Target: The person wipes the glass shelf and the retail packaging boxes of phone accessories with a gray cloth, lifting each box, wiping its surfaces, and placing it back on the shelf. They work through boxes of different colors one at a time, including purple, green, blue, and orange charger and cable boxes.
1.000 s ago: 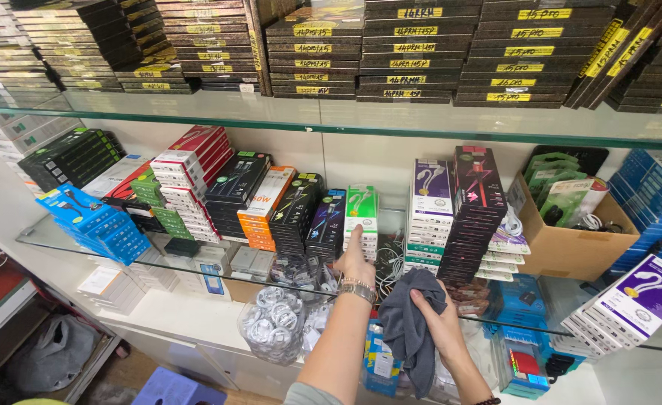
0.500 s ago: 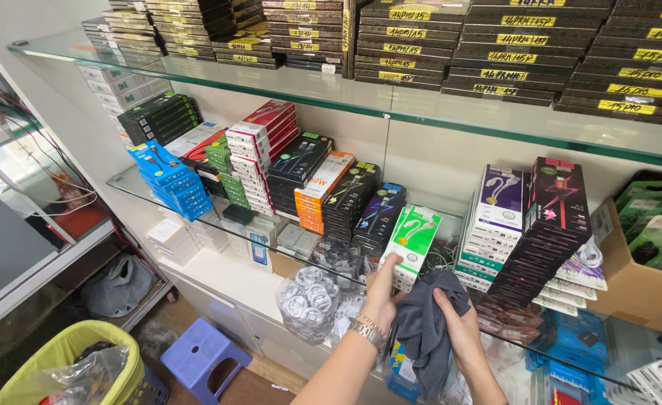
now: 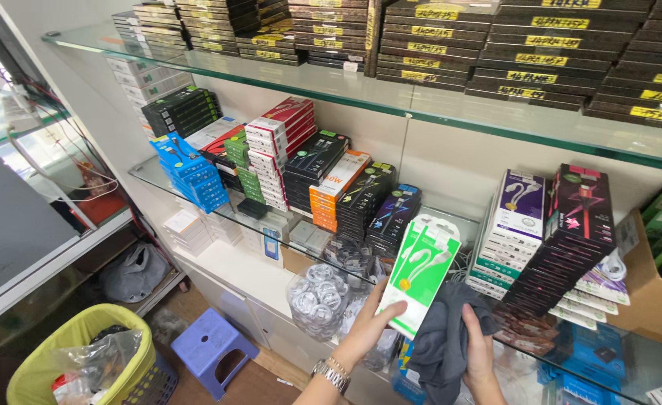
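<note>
The long glass shelf (image 3: 218, 216) ran ahead of both my hands, packed with stacked cartons. Just above my right hand (image 3: 482, 354) stood a tall stack of purple-and-white cable boxes (image 3: 517, 221) and, beside it, a leaning stack of black-and-red boxes (image 3: 575, 232). Below and to the left of my left hand (image 3: 367, 330) hung a clear plastic bag of coiled white cables (image 3: 314, 300).

My left hand was closed round the lower edge of a flat green-and-white cardboard cable box (image 3: 422, 271), thumb on the front, holding it tilted just clear of the shelf. My right hand was bunched shut on a dark grey cloth (image 3: 442, 346), which touched the box's lower right corner. A metal wristwatch (image 3: 329, 373) sat on my left wrist.

I judged this to be the wiping step, box in hand. The next move called for a steady left grip while the cloth passed over the box's face.
</note>
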{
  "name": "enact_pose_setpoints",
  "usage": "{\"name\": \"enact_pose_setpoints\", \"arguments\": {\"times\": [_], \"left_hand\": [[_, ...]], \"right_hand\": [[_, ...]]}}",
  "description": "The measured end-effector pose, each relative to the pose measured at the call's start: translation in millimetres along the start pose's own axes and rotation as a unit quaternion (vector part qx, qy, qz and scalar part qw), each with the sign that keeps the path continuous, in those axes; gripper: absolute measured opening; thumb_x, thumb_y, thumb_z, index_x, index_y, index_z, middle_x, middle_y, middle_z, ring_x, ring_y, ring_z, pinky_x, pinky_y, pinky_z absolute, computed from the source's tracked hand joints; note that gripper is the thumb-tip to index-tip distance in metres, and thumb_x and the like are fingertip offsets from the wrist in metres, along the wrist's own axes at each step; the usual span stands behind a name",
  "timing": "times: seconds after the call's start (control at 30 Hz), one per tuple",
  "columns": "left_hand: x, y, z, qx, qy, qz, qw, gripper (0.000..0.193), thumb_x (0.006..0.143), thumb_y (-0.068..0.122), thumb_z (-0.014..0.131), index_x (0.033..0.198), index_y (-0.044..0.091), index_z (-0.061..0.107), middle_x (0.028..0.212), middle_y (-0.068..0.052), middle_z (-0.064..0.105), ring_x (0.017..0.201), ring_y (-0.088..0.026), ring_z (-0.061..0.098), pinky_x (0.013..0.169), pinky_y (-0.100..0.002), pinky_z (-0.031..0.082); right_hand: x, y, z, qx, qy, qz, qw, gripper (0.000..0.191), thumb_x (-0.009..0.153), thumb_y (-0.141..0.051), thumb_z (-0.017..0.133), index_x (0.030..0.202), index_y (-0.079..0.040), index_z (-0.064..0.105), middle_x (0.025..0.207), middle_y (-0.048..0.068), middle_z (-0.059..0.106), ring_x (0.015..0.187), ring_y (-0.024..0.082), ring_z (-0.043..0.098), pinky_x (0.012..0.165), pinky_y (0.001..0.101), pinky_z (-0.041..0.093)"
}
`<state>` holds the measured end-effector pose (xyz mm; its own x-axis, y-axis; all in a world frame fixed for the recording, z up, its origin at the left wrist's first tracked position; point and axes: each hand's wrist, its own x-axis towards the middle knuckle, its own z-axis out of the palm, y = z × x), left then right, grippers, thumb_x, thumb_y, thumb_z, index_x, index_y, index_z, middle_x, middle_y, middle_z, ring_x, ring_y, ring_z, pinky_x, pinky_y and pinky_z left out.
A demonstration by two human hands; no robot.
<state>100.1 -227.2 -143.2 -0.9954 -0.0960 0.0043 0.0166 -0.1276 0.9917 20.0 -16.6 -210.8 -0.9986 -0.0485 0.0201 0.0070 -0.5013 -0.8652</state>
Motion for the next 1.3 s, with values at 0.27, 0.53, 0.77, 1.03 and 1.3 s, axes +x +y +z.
{"name": "enact_pose_setpoints", "arguments": {"times": [0.27, 0.53, 0.77, 1.03, 1.3], "left_hand": [[16.2, 6.0, -58.6, -0.177, 0.33, 0.056, 0.925, 0.08, 0.09, 0.041, 0.059, 0.16, 0.017, 0.03, 0.146, -0.01, 0.055, 0.121, -0.024, 0.058, 0.096, -0.039, 0.047], [124.4, 9.8, -114.7, -0.079, 0.534, -0.175, 0.823, 0.099, 0.094, 0.059, 0.068, 0.166, 0.021, 0.013, 0.162, -0.026, 0.019, 0.149, -0.04, 0.024, 0.12, -0.046, 0.023], [96.6, 8.4, -80.4, 0.016, 0.562, 0.043, 0.826, 0.091, 0.095, 0.054, 0.058, 0.161, 0.008, 0.015, 0.168, -0.019, 0.012, 0.152, -0.038, 0.022, 0.12, -0.049, 0.022], [69.1, 17.8, 7.9, 0.306, 0.212, 0.318, 0.872, 0.042, 0.101, 0.019, 0.054, 0.141, 0.007, 0.057, 0.152, -0.014, 0.052, 0.151, -0.034, 0.039, 0.124, -0.048, 0.029], [122.6, 20.8, -11.5, 0.512, 0.078, 0.379, 0.767, 0.044, 0.096, 0.02, 0.059, 0.139, 0.008, 0.06, 0.149, -0.016, 0.052, 0.14, -0.039, 0.039, 0.116, -0.053, 0.027]], "right_hand": [[7.7, 32.2, 57.5, -0.032, -0.057, 0.036, 0.997, 0.044, 0.097, -0.026, 0.063, 0.133, 0.0, 0.063, 0.129, 0.008, 0.067, 0.115, 0.019, 0.062, 0.099, 0.0323, 0.047], [5.0, 24.0, 66.9, -0.038, -0.038, 0.059, 0.997, 0.044, 0.096, -0.028, 0.063, 0.13, 0.0, 0.066, 0.124, 0.007, 0.07, 0.108, 0.019, 0.066, 0.094, 0.0333, 0.05], [-11.6, -28.1, 66.2, -0.196, 0.029, -0.038, 0.979, 0.042, 0.091, -0.023, 0.071, 0.126, 0.0, 0.066, 0.115, 0.009, 0.073, 0.101, 0.017, 0.066, 0.09, 0.0309, 0.05], [18.9, -78.2, 137.8, -0.517, 0.024, -0.304, 0.8, 0.082, 0.075, -0.013, 0.08, 0.148, -0.011, 0.042, 0.151, 0.025, 0.035, 0.139, 0.043, 0.039, 0.114, 0.0462, 0.036], [54.8, -2.1, 112.5, -0.756, -0.001, -0.167, 0.633, 0.071, 0.09, -0.033, 0.064, 0.154, -0.018, 0.035, 0.159, 0.026, 0.024, 0.144, 0.059, 0.017, 0.117, 0.062, 0.02]]}}
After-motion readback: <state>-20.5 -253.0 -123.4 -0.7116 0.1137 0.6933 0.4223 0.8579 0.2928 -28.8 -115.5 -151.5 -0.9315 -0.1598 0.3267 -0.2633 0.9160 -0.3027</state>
